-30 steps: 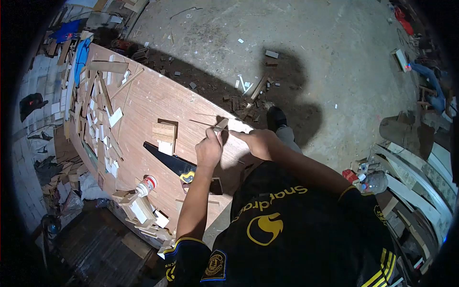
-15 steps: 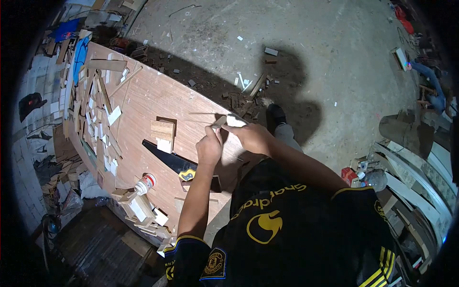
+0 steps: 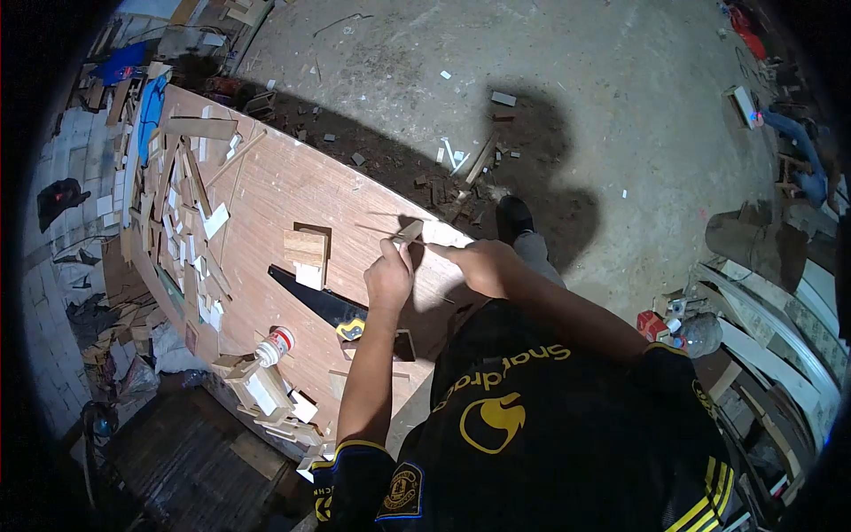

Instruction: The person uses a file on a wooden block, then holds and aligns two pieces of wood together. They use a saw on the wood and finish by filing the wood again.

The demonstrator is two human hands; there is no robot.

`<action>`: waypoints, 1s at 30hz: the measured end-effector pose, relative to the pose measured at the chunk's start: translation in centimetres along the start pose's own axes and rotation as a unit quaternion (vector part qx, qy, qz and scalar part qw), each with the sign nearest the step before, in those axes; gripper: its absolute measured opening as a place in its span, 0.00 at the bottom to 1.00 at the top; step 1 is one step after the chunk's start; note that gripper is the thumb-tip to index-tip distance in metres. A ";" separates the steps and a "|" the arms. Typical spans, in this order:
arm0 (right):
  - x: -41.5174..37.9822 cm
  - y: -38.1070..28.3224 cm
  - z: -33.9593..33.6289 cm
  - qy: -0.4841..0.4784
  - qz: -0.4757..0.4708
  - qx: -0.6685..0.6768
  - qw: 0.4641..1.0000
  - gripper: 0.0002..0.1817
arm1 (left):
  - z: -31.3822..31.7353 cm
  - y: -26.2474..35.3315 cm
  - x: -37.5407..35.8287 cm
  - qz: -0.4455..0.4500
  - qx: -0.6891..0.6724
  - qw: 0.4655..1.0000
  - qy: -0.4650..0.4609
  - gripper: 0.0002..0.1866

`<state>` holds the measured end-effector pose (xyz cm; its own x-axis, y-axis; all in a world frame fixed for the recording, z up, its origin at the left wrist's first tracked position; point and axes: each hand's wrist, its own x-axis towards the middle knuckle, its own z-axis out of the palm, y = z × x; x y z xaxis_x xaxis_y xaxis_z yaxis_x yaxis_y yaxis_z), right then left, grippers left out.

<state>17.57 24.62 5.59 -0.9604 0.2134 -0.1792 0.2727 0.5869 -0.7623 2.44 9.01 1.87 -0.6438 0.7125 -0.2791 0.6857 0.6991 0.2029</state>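
Note:
Over the wooden worktable point(image 3: 284, 191), my left hand point(image 3: 388, 282) is closed around a small thin strip of wood point(image 3: 409, 230), whose end sticks up past the fingertips. To its right is my right hand point(image 3: 483, 266), fingers curled together and fingertips aimed at the strip across a small gap. Whatever they may pinch is too small to make out. A handsaw point(image 3: 310, 297) with a black blade and a yellow-and-black handle lies left of my left hand. Behind the saw sits a small wooden block point(image 3: 304, 248) with a white lower part.
Wood offcuts and white pieces point(image 3: 191, 230) cover the table's left end. A red-and-white bottle point(image 3: 274, 346) stands near the front edge, beside a stack of wood pieces point(image 3: 261, 390). Scraps point(image 3: 452, 191) litter the floor beyond. Planks point(image 3: 771, 310) and a clear plastic jug point(image 3: 700, 335) are at right.
My right hand has drawn back slightly to the right, off the wood strip. My left hand still holds the strip in nearly the same place.

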 end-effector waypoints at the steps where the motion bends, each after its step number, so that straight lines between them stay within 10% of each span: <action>1: -0.1 -0.1 -0.6 -0.033 0.022 0.003 0.999 0.33 | 0.1 0.0 0.1 -0.002 -0.001 1.000 0.002 0.16; 30: 0.1 -1.2 -2.1 -0.104 0.041 -0.028 0.993 0.34 | 0.4 -1.9 -0.3 -0.005 -0.022 0.999 0.032 0.15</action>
<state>17.27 25.56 7.84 -0.9244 0.0998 -0.3682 0.3476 0.6181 -0.7051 1.45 7.50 1.18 -0.6728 0.7062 -0.2206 0.6638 0.7078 0.2415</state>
